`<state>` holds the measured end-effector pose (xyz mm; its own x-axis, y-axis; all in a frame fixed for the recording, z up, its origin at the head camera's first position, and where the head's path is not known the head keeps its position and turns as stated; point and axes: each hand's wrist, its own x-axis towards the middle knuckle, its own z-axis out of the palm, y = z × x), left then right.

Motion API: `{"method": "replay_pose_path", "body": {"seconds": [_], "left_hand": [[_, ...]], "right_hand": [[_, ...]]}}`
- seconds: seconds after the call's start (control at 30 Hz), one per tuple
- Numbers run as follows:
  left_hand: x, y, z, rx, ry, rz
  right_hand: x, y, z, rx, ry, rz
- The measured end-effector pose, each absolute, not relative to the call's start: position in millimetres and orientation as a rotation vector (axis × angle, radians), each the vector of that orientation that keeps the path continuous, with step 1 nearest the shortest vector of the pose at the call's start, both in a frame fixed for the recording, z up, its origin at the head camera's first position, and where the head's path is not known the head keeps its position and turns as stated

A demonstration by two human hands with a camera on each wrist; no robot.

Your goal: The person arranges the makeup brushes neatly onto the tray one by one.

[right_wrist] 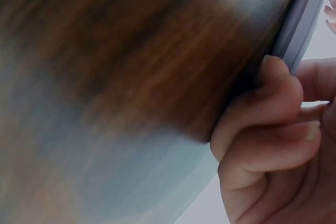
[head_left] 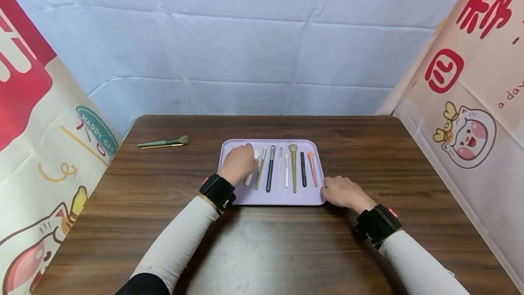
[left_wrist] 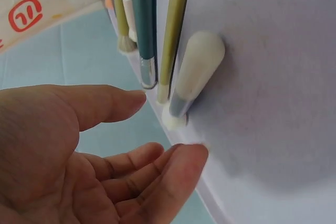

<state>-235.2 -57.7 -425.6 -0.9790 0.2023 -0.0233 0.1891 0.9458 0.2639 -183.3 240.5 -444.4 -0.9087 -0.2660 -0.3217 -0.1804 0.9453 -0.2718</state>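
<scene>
A lilac tray on the table holds a row of makeup brushes. Over its left part is my left hand, near a thick white brush that lies on the tray. In the left wrist view the thumb and fingers stand apart, with a gap between them by the brush's bristle end. At the tray's lower right corner my right hand holds the rim, its fingers curled at the edge. Beside the white brush lie an olive-handled brush and a dark teal brush.
Two green brushes lie on the brown table left of the tray. Farther right on the tray are a fan-headed olive brush, a black stick and a pink brush. A pale cloth hangs behind the table.
</scene>
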Motion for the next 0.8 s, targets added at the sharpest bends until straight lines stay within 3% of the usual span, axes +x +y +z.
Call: {"method": "replay_pose_path", "body": {"seconds": [0.8], "left_hand": [[-233.8,-91.1,-415.9,0.216,3.059,0.145]], "right_hand": [[-183.2,240.0,-443.6,-0.335,2.729,-0.355]]}}
